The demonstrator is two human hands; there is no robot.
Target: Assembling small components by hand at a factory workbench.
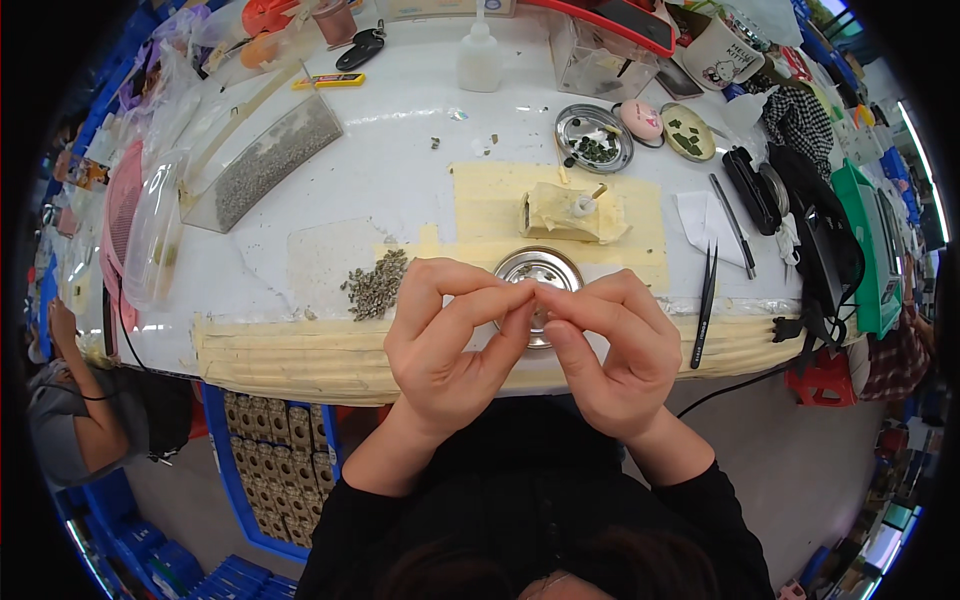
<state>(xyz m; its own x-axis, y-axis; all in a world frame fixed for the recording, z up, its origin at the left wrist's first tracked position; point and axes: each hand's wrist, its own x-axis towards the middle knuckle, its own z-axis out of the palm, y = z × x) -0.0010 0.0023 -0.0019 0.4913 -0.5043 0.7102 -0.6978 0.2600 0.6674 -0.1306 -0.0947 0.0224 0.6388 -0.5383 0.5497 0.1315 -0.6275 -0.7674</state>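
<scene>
My left hand and my right hand meet at their fingertips above a round metal dish near the table's front edge. Thumbs and forefingers are pinched together on both hands; whatever lies between them is too small to make out. Left of my left hand sits a loose pile of small grey-brown pieces. Beyond the dish stands a block wrapped in yellowish tape, with a small white nozzle-like piece on top. Black tweezers lie to the right of my right hand.
A clear tray of grey granules lies far left. At the back are a white squeeze bottle and a metal dish of dark green bits. A black pen lies right. Below the table's left side is a blue crate.
</scene>
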